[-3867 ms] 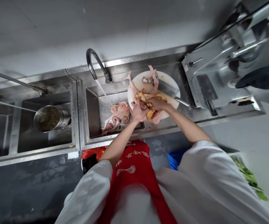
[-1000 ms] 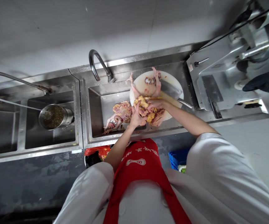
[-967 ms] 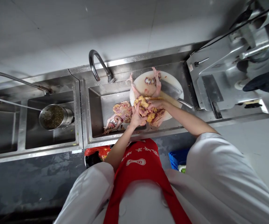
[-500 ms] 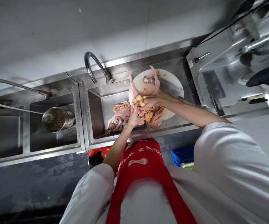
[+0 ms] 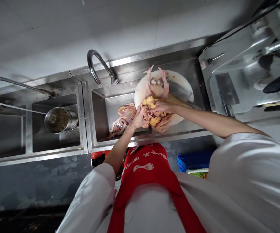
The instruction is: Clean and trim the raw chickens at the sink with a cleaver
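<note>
Raw bird carcass (image 5: 161, 124) over near part of round white board (image 5: 140, 92), yellow fat showing, 2 legs stretched toward board's far edge; left hand (image 5: 138, 118) grasping carcass at its left end; right hand (image 5: 163, 107) gripping it from above, fingertips partly hidden; wide blade (image 5: 180, 92) flat on board's right half; left of board, 1 more carcass (image 5: 126, 111) in sink basin (image 5: 99, 111), faucet (image 5: 103, 63) beyond; farther left of board, metal pot (image 5: 73, 120) of murky liquid.
</note>
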Demonstrator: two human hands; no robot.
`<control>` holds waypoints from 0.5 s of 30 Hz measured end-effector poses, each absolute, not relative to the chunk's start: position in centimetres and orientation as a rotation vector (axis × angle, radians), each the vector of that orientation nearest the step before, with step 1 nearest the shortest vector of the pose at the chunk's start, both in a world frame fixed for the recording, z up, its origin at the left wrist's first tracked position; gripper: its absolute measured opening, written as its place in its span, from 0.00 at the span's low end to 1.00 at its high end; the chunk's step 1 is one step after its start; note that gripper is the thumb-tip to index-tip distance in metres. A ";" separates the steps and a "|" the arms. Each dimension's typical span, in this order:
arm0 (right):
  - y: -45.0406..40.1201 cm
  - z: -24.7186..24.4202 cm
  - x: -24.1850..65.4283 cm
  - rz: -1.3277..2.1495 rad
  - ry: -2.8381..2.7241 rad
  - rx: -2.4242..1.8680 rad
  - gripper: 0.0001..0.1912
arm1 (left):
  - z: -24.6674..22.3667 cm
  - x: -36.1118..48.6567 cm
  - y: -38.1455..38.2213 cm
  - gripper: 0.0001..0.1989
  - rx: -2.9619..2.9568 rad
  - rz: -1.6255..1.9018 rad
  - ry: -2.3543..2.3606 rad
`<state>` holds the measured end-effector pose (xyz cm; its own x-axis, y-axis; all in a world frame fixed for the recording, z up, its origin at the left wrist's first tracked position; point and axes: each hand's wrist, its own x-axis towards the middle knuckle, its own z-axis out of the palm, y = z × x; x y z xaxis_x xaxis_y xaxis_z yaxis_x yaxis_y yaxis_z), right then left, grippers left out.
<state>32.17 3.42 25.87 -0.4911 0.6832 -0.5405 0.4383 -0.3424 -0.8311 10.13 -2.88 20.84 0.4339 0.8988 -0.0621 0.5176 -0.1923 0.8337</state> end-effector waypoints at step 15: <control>2.5 25.8 35.5 2.389 -1.223 -1.135 0.21 | 21.0 10.1 -1.9 0.41 1.841 0.580 1.146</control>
<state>35.49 2.54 25.76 -0.6749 0.5075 -0.5357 0.1380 -0.6264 -0.7672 10.09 -1.91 21.00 0.4684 0.8818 -0.0546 0.4779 -0.2009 0.8551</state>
